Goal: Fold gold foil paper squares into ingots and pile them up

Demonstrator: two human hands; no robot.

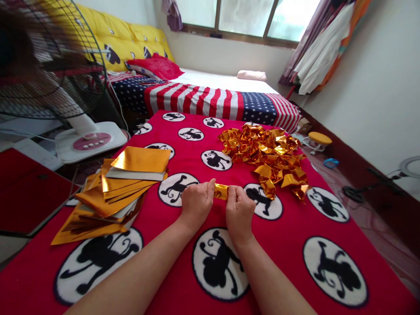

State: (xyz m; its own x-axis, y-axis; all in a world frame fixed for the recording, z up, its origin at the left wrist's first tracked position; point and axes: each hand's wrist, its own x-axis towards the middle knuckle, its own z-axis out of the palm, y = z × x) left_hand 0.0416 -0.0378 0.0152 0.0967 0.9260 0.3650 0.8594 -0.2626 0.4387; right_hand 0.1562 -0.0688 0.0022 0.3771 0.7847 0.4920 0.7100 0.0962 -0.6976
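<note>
A small rolled or folded piece of gold foil paper point(221, 191) is stretched between my two hands, just above the red cloth point(177, 262). My left hand point(197, 202) pinches its left end, with the thumb on top. Its right end is gripped by my right hand point(240, 212), fingers curled under. Only the shiny middle shows; both ends are hidden in my fingers. To the left lies a stack of flat gold sheets point(141, 160), some with pale undersides. Beyond my right hand is a heap of folded gold foil pieces point(272, 153).
A fan point(92, 140) stands on the left beside a dark red panel point(29, 192). Past the cloth's far edge is a bed point(203, 100) with a striped cover. A yellow stool point(320, 138) and a stand with a ring point(370, 181) are on the floor at right.
</note>
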